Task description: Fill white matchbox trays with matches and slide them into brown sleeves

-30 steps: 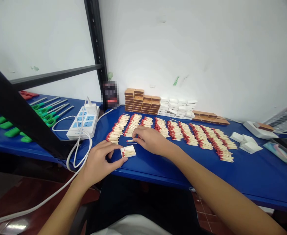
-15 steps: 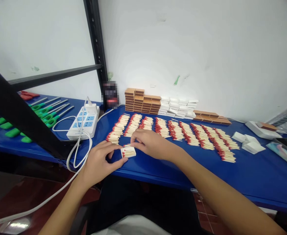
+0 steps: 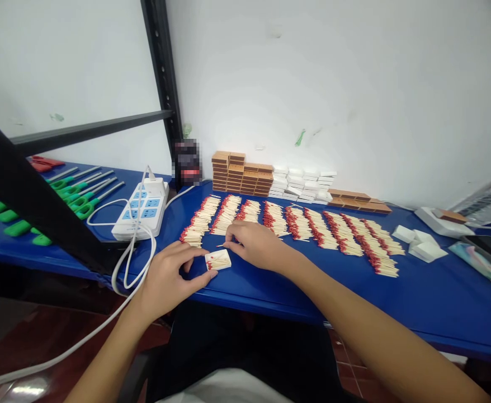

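Observation:
A small white matchbox tray (image 3: pixel 219 259) part filled with red-tipped matches lies on the blue table (image 3: pixel 270 291) near its front edge. My left hand (image 3: pixel 168 277) grips the tray's left side between thumb and fingers. My right hand (image 3: pixel 254 244) rests just behind the tray, fingers curled in a pinch on a loose match (image 3: pixel 221 245) that lies on the table. Rows of red-tipped matches (image 3: pixel 296 224) spread across the table behind both hands.
Stacks of brown matchbox sleeves (image 3: pixel 241 173) and white trays (image 3: pixel 302 184) stand along the wall. A white power strip (image 3: pixel 142 210) with its cable lies at the left, green-handled scissors (image 3: pixel 73 196) beyond it. A black shelf frame (image 3: pixel 39 196) crosses the left. Loose white trays (image 3: pixel 421 243) sit at the right.
My right hand has drawn back a little from the tray to the loose match behind it. My left hand has kept its hold on the tray.

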A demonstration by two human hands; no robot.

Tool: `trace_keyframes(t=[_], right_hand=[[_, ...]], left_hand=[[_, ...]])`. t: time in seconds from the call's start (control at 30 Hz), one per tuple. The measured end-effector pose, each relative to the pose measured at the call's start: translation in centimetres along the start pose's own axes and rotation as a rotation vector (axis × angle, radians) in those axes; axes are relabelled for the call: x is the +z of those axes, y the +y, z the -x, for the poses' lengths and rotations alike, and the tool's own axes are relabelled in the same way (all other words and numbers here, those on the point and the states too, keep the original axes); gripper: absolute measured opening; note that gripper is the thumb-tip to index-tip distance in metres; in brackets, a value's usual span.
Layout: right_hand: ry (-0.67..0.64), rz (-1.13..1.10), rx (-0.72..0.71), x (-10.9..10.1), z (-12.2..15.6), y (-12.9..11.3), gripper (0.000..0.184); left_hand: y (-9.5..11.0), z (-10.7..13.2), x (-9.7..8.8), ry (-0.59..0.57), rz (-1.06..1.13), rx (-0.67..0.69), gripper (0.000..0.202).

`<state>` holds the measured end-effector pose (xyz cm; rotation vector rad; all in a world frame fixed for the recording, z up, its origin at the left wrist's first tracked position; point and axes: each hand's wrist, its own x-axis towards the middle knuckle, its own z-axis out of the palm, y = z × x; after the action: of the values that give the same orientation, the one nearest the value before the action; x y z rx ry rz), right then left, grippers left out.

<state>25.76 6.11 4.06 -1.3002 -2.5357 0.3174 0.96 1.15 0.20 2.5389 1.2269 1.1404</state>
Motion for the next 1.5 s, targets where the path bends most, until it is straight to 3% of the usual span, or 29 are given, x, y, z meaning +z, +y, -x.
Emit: trace_keyframes(t=[0.6, 1.27, 1.5], right_hand=[[0.057, 0.047, -0.019, 1.1, -0.7, -0.4, 0.023], [-0.014, -0.01, 0.029, 0.4, -0.6, -0.5, 0.011], [0.041, -0.096, -0.032, -0.7, 0.3, -0.7, 0.01]], left_hand=[[0.0, 0.0, 0.0, -0.008, 0.003, 0.006, 0.023], [0.1, -0.1, -0.1, -0.011, 0.007, 0.001, 0.024], [0.1, 0.0, -0.1, -0.014, 0.005, -0.008, 0.025]])
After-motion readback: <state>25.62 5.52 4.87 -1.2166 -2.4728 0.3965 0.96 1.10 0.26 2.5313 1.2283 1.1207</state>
